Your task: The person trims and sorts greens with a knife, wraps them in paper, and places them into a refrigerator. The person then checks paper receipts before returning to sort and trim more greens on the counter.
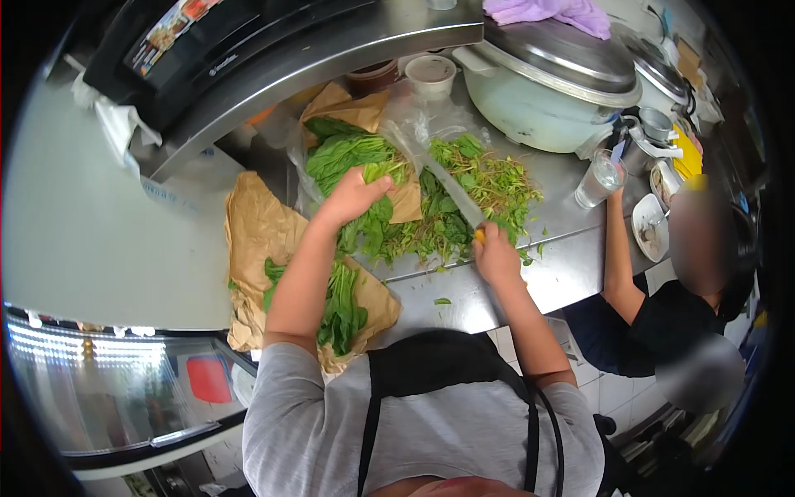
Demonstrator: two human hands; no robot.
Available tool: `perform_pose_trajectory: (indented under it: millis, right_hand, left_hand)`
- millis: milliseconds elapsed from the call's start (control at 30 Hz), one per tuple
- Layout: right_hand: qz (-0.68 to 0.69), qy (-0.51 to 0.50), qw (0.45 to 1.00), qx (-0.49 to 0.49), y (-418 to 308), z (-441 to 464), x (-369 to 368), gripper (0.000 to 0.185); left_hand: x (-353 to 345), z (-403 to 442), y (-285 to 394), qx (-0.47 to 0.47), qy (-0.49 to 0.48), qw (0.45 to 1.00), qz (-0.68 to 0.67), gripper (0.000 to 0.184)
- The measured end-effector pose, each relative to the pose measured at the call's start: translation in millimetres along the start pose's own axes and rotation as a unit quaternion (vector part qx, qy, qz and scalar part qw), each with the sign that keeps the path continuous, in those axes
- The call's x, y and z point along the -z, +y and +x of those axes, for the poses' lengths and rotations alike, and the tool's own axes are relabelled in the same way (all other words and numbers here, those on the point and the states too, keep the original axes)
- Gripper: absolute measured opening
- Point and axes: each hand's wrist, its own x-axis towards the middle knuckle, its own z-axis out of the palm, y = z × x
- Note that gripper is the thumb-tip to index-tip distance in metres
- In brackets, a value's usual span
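My left hand (356, 196) is closed around a bunch of leafy greens (352, 161) over the steel counter. In my right hand (497, 255) is the yellow handle of a long knife (452, 189), its blade pointing up and to the left over a pile of cut stems and leaves (489, 178). A clear plastic bag (426, 123) lies behind the greens. More leafy greens (341, 311) rest on brown paper (252, 240) beside my left forearm.
A large lidded pot (538, 99) stands behind the pile, near a white tub (431, 74). On the right, another person's hand touches a glass of water (600, 178), near a white bowl (650, 228). A steel shelf edge (331, 62) overhangs the back left.
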Motion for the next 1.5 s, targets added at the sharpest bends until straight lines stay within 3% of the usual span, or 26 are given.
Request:
perform_pose_trajectory:
  millis: [33,133,233,333,467,500,533,567,600,633,700,800,900,1000,1100,1200,1300,1400,1500]
  right_hand:
    - [-0.025,-0.008,0.999,-0.030,-1,9,1,0.033]
    - [-0.156,0.025,0.987,0.018,-10,29,8,0.031]
    - [0.027,0.147,0.963,0.225,-61,33,41,0.030]
    - [0.068,0.055,0.928,0.361,-96,32,53,0.025]
    - [0.063,-0.155,0.933,0.318,-102,32,40,0.017]
    - [0.073,-0.120,0.933,0.331,-101,31,35,0.017]
    - [0.158,-0.119,0.934,0.298,-100,36,36,0.016]
    - [0.150,-0.063,0.951,0.261,-95,44,40,0.017]
    - [0.226,-0.055,0.954,0.188,-94,53,51,0.018]
    - [0.240,0.008,0.952,0.191,-78,67,45,0.021]
    - [0.211,0.063,0.958,0.182,-70,79,50,0.021]
    - [0.153,0.124,0.953,0.231,-55,95,39,0.018]
    - [0.105,0.098,0.963,0.227,-57,94,19,0.017]
    - [0.057,0.046,0.966,0.250,-59,86,-7,0.018]
    - [0.000,0.049,0.955,0.293,-50,73,-27,0.017]
    - [0.022,0.033,0.967,0.252,-38,62,-31,0.016]
    - [-0.055,-0.046,0.982,0.176,-32,51,-21,0.017]
    - [-0.069,-0.006,0.980,0.185,-20,45,-15,0.019]
    - [-0.179,0.065,0.974,0.122,-7,35,-4,0.027]
  left_hand:
    - [1,-4,7,0.020,-0.014,1.000,-0.019,0.018]
    - [-4,-12,11,0.042,-0.031,0.997,-0.052,0.017]
    - [-17,-19,20,0.048,-0.086,0.993,-0.058,0.021]
    - [-35,-27,20,-0.105,-0.125,0.987,0.014,0.021]
    - [-18,-46,13,-0.048,-0.177,0.971,0.153,0.020]
    - [-10,-55,18,-0.042,-0.165,0.965,0.199,0.020]
    - [-1,-63,27,-0.036,-0.156,0.956,0.245,0.020]
    - [18,-72,42,0.014,-0.148,0.953,0.263,0.022]
    - [37,-84,46,0.016,-0.096,0.958,0.271,0.023]
    - [54,-97,48,0.017,-0.045,0.959,0.280,0.026]
    - [80,-122,51,0.100,0.024,0.936,0.337,0.026]
    - [83,-152,25,0.123,0.104,0.888,0.430,0.027]
    - [65,-162,-30,0.174,0.112,0.858,0.471,0.031]
    - [38,-159,-62,0.242,0.103,0.861,0.435,0.039]
    - [3,-162,-135,0.079,0.221,0.857,0.458,0.047]
    - [-1,-164,-163,0.031,0.306,0.873,0.378,0.055]
    - [1,-167,-167,0.015,0.322,0.889,0.326,0.053]
    - [9,-167,-164,0.020,0.338,0.913,0.228,0.049]
    - [21,-167,-154,0.021,0.361,0.924,0.126,0.045]
